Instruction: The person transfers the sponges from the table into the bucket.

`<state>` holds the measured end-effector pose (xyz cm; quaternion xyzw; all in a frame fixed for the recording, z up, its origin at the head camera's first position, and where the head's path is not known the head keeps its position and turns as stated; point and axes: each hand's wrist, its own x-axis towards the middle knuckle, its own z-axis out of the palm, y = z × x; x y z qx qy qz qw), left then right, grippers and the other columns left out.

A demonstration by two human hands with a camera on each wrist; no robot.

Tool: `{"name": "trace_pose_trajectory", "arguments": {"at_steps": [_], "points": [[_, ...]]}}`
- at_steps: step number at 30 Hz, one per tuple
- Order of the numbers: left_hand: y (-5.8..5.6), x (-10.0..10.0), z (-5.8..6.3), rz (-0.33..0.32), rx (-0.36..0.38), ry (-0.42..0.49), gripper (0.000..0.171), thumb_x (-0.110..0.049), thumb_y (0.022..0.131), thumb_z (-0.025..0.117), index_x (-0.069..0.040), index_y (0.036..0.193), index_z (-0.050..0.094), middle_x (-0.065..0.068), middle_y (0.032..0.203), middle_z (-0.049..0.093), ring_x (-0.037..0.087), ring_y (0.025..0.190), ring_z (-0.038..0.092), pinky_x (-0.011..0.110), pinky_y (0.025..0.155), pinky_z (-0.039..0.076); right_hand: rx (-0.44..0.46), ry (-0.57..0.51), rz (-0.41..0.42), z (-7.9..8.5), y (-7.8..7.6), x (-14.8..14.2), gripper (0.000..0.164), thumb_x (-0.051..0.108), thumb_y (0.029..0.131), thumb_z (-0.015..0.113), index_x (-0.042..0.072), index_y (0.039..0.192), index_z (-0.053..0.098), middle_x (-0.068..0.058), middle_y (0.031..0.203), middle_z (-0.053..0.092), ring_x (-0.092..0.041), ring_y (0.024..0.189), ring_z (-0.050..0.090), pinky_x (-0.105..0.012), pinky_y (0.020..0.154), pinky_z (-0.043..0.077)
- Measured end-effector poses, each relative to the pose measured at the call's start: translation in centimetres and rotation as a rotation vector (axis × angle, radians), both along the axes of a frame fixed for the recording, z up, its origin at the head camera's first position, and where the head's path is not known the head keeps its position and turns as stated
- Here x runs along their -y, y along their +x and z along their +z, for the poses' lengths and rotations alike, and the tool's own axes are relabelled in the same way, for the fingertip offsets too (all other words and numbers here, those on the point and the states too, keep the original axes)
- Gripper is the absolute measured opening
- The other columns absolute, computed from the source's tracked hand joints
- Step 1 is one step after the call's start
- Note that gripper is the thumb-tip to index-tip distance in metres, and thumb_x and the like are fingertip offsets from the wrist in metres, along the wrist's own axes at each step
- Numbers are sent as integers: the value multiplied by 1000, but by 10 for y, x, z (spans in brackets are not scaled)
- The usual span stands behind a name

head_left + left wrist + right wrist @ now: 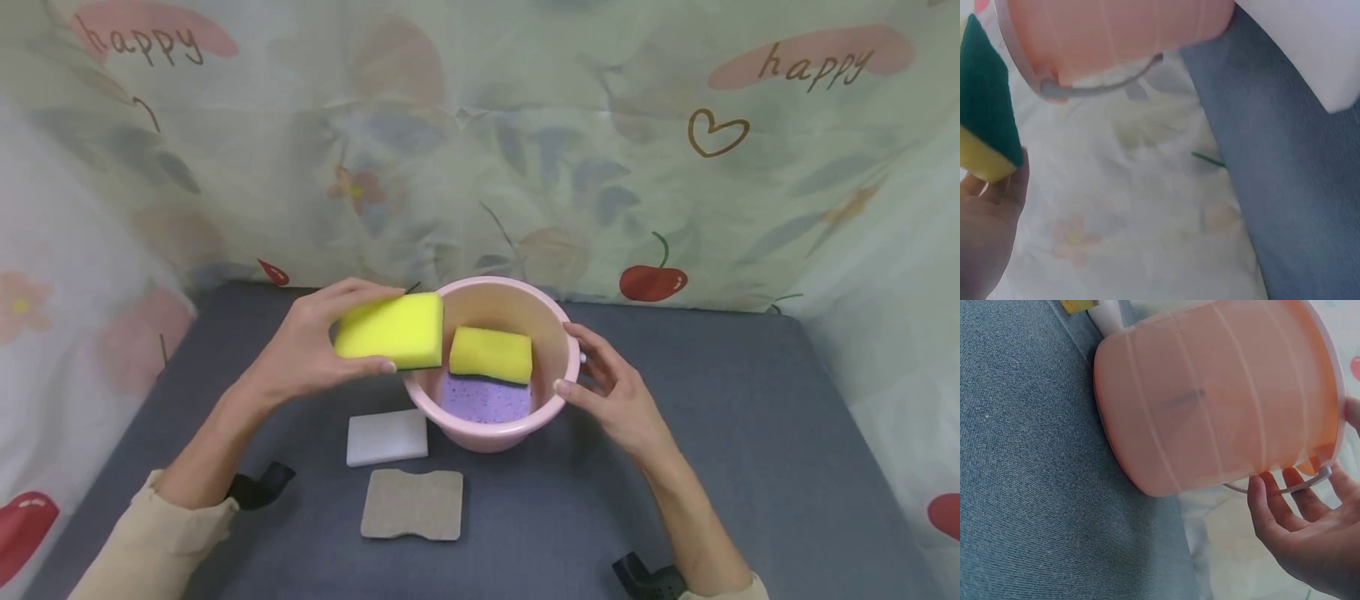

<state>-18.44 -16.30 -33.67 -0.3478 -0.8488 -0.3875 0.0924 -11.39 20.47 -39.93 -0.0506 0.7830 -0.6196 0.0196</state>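
Dark worktop [735, 392], one pink bucket [491, 307], two sponges [491, 352] inside. Left grip [307, 340] pinches third sponge [393, 331] at its left; right grip [621, 400] half-curled, holding rim [574, 357].

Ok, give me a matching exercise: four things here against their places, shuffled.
1. Purple speckled sponge
2. White rectangular block
3. Grey-brown notched flat pad
4. Pink round plastic bucket

A. Flat on the dark blue-grey table, above the pad in the head view
B. Gripped at its rim by the right hand
C. Inside the bucket with a yellow sponge
D. Flat on the table, below the block in the head view

Pairs: 1-C, 2-A, 3-D, 4-B
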Motion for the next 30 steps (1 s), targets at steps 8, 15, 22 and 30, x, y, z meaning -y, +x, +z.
{"name": "trace_pose_trajectory", "arguments": {"at_steps": [8,15,22,30], "points": [[2,-18,0,-94,-5,12,78,-25,61,97,-17,132,65,-2,124,63,14,110,59,29,88,48,-10,-76,20,-2,-1,3,69,17,88,77,28,149,45,3,151,42,-25,130,48,-23,94,50],[7,-34,-1,-97,47,-41,67,-35,73,90,-22,134,64,-6,128,60,12,109,57,32,83,50,7,-62,10,0,0,2,69,18,89,77,30,149,44,4,151,41,-25,131,47,-24,94,49],[7,-50,0,-136,63,-56,70,-51,72,86,-28,135,63,-11,126,59,9,109,56,31,82,51,30,-13,22,4,0,-2,70,21,90,76,33,150,42,7,152,40,-22,132,46,-31,100,47],[9,-65,-2,-154,80,-76,69,-55,74,82,-27,134,63,-11,125,58,9,105,55,30,77,51,32,13,29,5,1,0,69,20,91,74,31,150,40,5,153,38,-25,133,45,-48,104,44]]}}
